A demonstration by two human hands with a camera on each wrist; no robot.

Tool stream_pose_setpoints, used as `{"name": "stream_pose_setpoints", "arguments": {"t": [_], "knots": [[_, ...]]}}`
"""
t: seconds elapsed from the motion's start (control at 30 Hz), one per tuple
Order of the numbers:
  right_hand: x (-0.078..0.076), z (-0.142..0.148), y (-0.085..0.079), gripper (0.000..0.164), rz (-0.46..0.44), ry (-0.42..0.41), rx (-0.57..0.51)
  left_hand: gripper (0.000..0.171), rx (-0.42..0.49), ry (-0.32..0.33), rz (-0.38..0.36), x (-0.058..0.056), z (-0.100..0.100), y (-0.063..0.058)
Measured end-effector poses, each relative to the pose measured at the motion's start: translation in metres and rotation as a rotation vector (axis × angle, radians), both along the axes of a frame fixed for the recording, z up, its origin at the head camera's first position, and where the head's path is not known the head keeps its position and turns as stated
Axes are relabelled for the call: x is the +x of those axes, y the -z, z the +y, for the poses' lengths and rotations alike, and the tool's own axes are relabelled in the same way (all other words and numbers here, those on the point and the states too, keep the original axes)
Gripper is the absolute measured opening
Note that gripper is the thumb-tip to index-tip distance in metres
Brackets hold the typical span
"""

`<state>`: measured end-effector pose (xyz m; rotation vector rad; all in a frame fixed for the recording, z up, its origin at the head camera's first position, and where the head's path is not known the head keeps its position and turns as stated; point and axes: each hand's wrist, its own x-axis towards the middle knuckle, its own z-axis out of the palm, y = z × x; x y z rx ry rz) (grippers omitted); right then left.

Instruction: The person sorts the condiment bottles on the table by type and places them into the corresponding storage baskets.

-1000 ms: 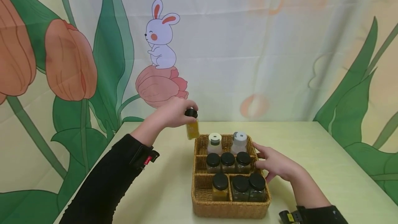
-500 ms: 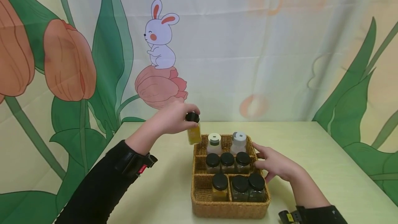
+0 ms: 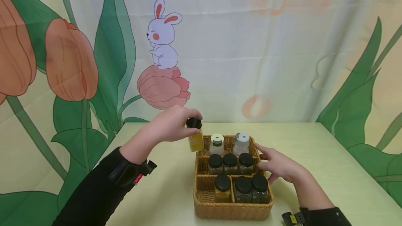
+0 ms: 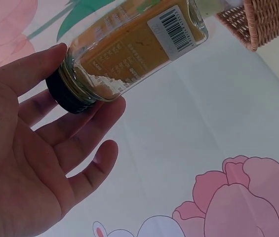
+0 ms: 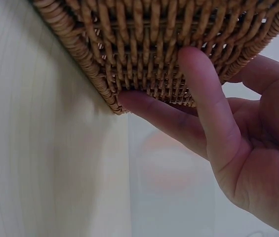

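My left hand (image 3: 174,125) pinches the black lid of a glass spice jar (image 3: 196,142) filled with yellow-brown powder. It hangs slightly tilted at the back left corner of a divided wicker basket (image 3: 232,212). In the left wrist view, a barcode label shows on the jar (image 4: 134,54), and the thumb and fingers meet round its lid. The right hand (image 3: 279,165) holds the basket's right side. In the right wrist view, two fingers lie against the woven outer wall (image 5: 144,29), and the thumb passes behind the rim.
Two white-capped shakers (image 3: 216,145) stand in the basket's back row, three black-lidded jars (image 3: 230,163) in the middle. A yellow-brown jar (image 3: 222,189) occupies the front left compartment; two dark jars (image 3: 251,191) fill the front right. Behind the pale table (image 3: 329,163) hangs a printed curtain (image 3: 226,51).
My left hand has lowered the spice jar toward the basket's back left corner and moved slightly right. The right hand and the basket stay in place.
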<state>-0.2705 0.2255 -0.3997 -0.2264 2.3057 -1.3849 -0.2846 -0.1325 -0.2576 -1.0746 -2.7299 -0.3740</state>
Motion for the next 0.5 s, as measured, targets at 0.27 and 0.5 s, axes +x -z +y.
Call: {"name": "stream_pose_setpoints", "arguments": {"t": [0.27,0.5], "knots": [[0.0,0.001,-0.001,0.086,-0.001,0.009,0.012,0.031,-0.018,0.027,-0.003,0.016,0.003,-0.001],[0.0,0.001,-0.001,0.087,-0.006,0.002,0.005,0.03,-0.029,0.09,0.039,0.029,0.005,0.001]]}}
